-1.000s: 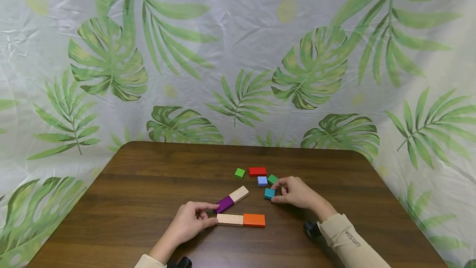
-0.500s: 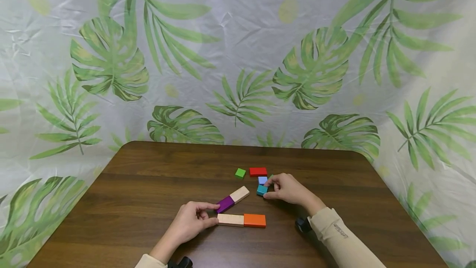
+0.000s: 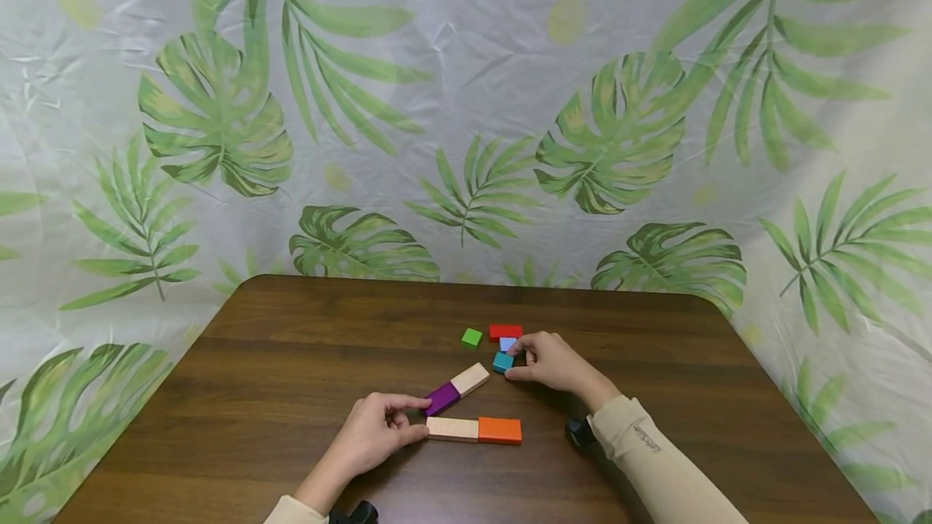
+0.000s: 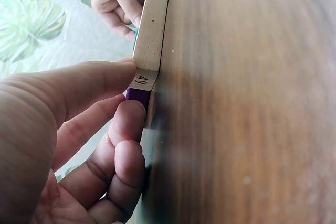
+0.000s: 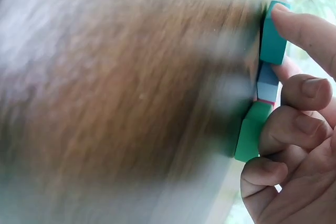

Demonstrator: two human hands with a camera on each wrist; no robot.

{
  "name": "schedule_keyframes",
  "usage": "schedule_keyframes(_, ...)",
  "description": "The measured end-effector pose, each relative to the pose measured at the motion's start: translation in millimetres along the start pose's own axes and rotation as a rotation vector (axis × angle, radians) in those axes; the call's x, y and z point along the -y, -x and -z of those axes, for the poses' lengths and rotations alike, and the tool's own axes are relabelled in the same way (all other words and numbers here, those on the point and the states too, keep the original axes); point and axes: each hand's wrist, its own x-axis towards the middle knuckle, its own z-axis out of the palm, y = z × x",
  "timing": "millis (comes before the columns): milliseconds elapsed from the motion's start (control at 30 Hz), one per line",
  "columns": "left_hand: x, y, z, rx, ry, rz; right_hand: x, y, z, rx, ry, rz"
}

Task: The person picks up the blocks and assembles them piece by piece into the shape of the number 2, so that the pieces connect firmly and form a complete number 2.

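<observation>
My right hand (image 3: 557, 362) pinches a small teal block (image 3: 503, 362) between thumb and index finger. A light blue block (image 3: 507, 343) lies close behind it, against a red block (image 3: 506, 332). A green block (image 5: 253, 132) shows below the curled fingers in the right wrist view; my hand hides it in the head view. My left hand (image 3: 374, 431) touches the ends of two blocks: the thumb on a plain wooden block (image 3: 452, 429) marked 49, the index finger on a purple block (image 3: 442, 399). Its other fingers are curled.
An orange block (image 3: 500, 430) continues the plain block's row. Another plain wooden block (image 3: 469, 379) extends the purple one at a slant. A bright green block (image 3: 471, 338) lies left of the red one. The brown table (image 3: 291, 346) meets a leaf-print cloth (image 3: 466, 103) behind.
My right hand has slid the teal block left and away from me, next to the light blue one, which has shifted slightly back. The left hand has stayed in place.
</observation>
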Motion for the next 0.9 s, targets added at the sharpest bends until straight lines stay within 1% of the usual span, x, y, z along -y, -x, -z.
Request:
schedule_keyframes(200, -0.1, -0.2, 0.2, -0.004, -0.001, 0.000, 4.7, -6.3, -2.2, -0.010, 0.024, 0.009)
schedule_keyframes(467, 0.1, -0.7, 0.3, -0.004, -0.006, -0.001, 10.9, -9.1, -5.0, -0.027, 0.072, 0.016)
schedule_keyframes(900, 1.2, -0.7, -0.8, -0.003, 0.000, 0.002, 18.1, -11.6, -10.1, -0.028, 0.124, -0.009)
